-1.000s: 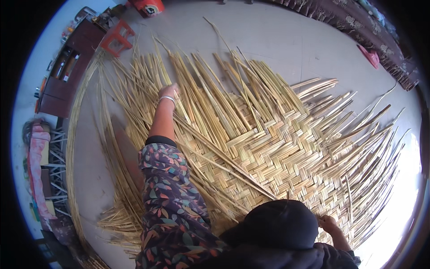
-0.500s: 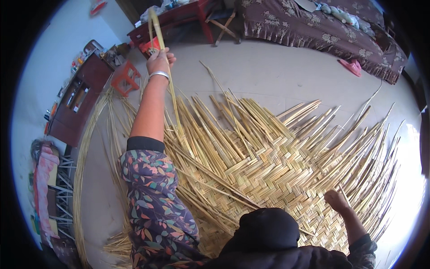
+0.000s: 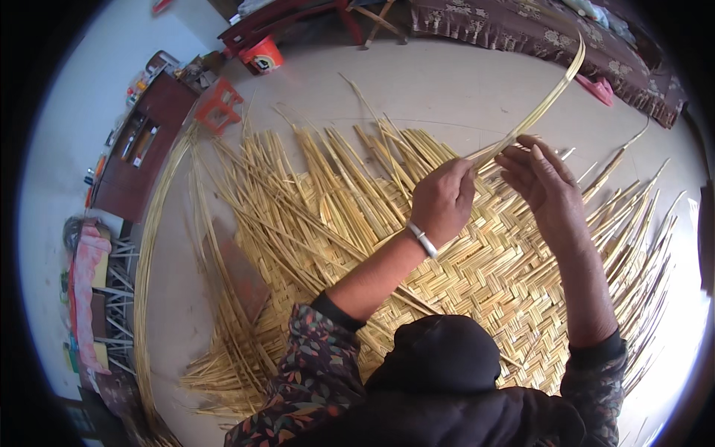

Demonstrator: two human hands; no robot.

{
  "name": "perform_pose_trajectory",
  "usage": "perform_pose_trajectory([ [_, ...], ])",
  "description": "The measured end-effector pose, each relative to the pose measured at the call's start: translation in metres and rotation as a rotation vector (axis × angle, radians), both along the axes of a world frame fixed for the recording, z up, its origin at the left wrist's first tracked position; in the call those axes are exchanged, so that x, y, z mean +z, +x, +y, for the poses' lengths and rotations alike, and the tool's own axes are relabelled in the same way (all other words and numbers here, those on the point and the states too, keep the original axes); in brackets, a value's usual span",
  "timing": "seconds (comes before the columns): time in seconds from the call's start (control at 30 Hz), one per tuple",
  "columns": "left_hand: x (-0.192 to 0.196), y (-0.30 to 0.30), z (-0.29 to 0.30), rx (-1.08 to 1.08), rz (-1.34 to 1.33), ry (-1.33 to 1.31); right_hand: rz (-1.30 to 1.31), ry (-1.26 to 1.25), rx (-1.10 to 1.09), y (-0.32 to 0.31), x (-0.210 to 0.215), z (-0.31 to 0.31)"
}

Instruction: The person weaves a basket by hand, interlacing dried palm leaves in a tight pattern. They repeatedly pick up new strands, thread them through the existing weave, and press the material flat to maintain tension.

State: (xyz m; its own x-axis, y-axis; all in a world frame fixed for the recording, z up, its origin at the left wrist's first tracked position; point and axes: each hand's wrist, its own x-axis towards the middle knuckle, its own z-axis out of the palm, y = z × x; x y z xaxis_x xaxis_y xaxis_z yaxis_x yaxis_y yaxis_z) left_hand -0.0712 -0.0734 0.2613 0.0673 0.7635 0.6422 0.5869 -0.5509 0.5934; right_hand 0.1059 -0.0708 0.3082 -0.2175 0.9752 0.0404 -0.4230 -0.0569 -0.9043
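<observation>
A bundle of long pale reed strips (image 3: 551, 100) rises to the upper right, bending at its tip. My left hand (image 3: 447, 195), with a silver bracelet at the wrist, is closed around its lower end. My right hand (image 3: 547, 186) is just to the right, fingers curled at the same strips, thumb raised; its exact grip is partly hidden. Beneath both hands lies a large woven reed mat (image 3: 491, 276) in a zigzag pattern. Loose strip ends fan out from its far and right edges. Several long strips (image 3: 298, 238) cross its left part.
Long loose reeds (image 3: 153, 246) lie along the floor at left. A red stool (image 3: 217, 104) and a red bucket (image 3: 262, 56) stand at the far left, near a dark red cabinet (image 3: 138, 149). A sofa with a patterned cover (image 3: 514, 30) and a pink slipper (image 3: 598, 89) are at the far right.
My left hand has come from the far left to the middle, bringing the reed strips over the mat. My right hand has moved up from the mat's right side to meet them.
</observation>
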Motion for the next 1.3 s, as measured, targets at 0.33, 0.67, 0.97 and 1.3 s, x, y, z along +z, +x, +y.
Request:
perform_pose_trajectory([
  [0.33,-0.028,0.013,-0.023,-0.047,0.028,-0.257,-0.151,-0.120,-0.070,-0.005,-0.056,-0.016],
  [0.67,-0.027,0.017,-0.014,-0.130,-0.202,-0.466,-0.294,0.200,-0.314,-0.017,-0.060,-0.041],
  [0.97,-0.010,-0.036,0.025,-0.154,-0.368,-0.594,-0.427,0.453,-0.157,-0.011,-0.061,-0.063],
  [1.3,0.002,0.046,-0.019,-0.748,-0.654,-0.860,-1.127,0.415,0.326,0.069,-0.157,-0.124],
])
